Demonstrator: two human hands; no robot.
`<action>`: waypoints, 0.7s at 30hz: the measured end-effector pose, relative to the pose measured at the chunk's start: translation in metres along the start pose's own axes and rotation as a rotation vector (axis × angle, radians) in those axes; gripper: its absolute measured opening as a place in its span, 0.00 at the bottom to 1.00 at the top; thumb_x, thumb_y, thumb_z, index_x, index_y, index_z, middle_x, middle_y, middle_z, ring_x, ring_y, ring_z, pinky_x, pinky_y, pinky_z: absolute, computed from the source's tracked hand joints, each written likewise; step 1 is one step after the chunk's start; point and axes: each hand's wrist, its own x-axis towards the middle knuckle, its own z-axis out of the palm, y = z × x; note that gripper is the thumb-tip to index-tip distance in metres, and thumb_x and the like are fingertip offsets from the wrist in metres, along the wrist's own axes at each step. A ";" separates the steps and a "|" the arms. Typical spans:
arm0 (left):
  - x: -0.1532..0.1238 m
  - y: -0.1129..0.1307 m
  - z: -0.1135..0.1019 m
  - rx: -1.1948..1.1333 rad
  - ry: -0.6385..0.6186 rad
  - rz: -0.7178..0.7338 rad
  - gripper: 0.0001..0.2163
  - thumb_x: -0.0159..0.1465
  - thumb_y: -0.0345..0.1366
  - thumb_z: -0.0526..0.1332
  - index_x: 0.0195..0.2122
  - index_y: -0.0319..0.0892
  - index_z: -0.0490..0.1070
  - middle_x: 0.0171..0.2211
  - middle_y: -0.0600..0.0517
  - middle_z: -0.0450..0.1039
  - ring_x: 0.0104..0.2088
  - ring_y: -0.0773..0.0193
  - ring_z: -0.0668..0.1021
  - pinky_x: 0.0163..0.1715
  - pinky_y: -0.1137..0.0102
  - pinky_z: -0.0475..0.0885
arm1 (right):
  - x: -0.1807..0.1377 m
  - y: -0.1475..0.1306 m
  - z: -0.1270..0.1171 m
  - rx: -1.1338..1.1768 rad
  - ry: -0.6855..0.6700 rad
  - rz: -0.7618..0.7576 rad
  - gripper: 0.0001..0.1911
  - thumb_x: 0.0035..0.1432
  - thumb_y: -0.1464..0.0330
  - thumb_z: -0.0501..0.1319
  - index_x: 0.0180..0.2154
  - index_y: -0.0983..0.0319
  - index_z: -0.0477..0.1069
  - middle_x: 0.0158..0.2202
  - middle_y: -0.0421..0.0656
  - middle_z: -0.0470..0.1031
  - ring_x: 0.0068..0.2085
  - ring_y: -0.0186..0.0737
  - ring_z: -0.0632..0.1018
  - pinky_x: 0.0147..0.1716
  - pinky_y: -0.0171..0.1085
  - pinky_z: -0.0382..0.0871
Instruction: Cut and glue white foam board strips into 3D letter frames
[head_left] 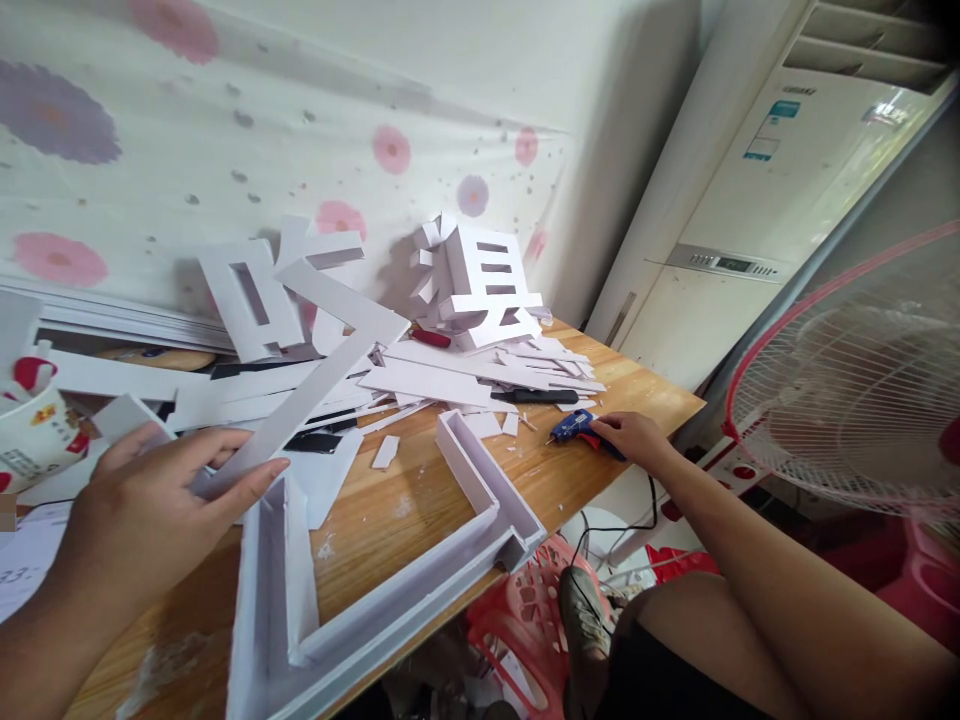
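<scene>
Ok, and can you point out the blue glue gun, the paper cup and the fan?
Blue glue gun [574, 424], head view: on its blue body.
Paper cup [41, 440], head view: on its printed wall.
Fan [840, 370], head view: on its wire grille.

Right fingers [609, 424] on the blue glue gun [574, 425]

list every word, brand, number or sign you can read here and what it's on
"33:" on the paper, first digit unsure
Cup: print too blurred to read
Air conditioner: brand and labels too small to read
Glue gun: label too small to read
White cut-out: shaped like a character, which one unsure
</scene>
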 end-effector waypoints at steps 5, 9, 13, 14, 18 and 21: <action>0.010 0.033 -0.032 -0.167 -0.013 0.159 0.06 0.56 0.50 0.60 0.33 0.59 0.68 0.30 0.65 0.76 0.36 0.54 0.77 0.52 0.55 0.67 | -0.014 -0.045 -0.017 0.147 0.223 -0.032 0.23 0.56 0.55 0.56 0.40 0.67 0.77 0.36 0.53 0.79 0.39 0.51 0.76 0.39 0.44 0.67; 0.014 0.061 -0.060 -0.230 -0.079 0.373 0.07 0.54 0.47 0.62 0.35 0.59 0.69 0.30 0.64 0.77 0.31 0.56 0.79 0.57 0.55 0.62 | -0.043 -0.107 -0.023 0.369 0.134 -0.239 0.31 0.60 0.50 0.49 0.50 0.67 0.71 0.41 0.51 0.78 0.39 0.43 0.77 0.39 0.39 0.71; 0.006 0.087 -0.073 -0.161 -0.271 0.470 0.06 0.55 0.46 0.62 0.31 0.55 0.71 0.26 0.61 0.76 0.28 0.59 0.78 0.58 0.54 0.59 | -0.073 -0.161 -0.020 0.453 -0.078 -0.503 0.35 0.60 0.49 0.53 0.61 0.62 0.60 0.44 0.49 0.76 0.37 0.40 0.76 0.36 0.40 0.71; 0.003 0.092 -0.074 -0.131 -0.313 0.476 0.07 0.55 0.47 0.62 0.30 0.53 0.71 0.24 0.60 0.75 0.26 0.60 0.77 0.58 0.54 0.59 | -0.078 -0.170 -0.018 0.420 -0.110 -0.549 0.36 0.59 0.49 0.55 0.63 0.61 0.57 0.47 0.50 0.75 0.38 0.41 0.76 0.38 0.42 0.71; -0.008 0.112 -0.079 -0.032 -0.415 0.486 0.11 0.58 0.49 0.60 0.28 0.48 0.71 0.22 0.56 0.73 0.25 0.61 0.75 0.57 0.51 0.58 | -0.084 -0.190 -0.008 0.246 -0.175 -0.570 0.35 0.53 0.54 0.64 0.60 0.59 0.63 0.53 0.50 0.72 0.48 0.49 0.74 0.44 0.46 0.69; -0.007 0.119 -0.090 -0.102 -0.419 0.507 0.10 0.58 0.46 0.62 0.35 0.47 0.72 0.28 0.55 0.75 0.31 0.59 0.76 0.58 0.50 0.56 | -0.082 -0.193 0.004 0.309 -0.186 -0.396 0.29 0.52 0.62 0.63 0.56 0.58 0.68 0.49 0.49 0.74 0.40 0.44 0.77 0.37 0.41 0.72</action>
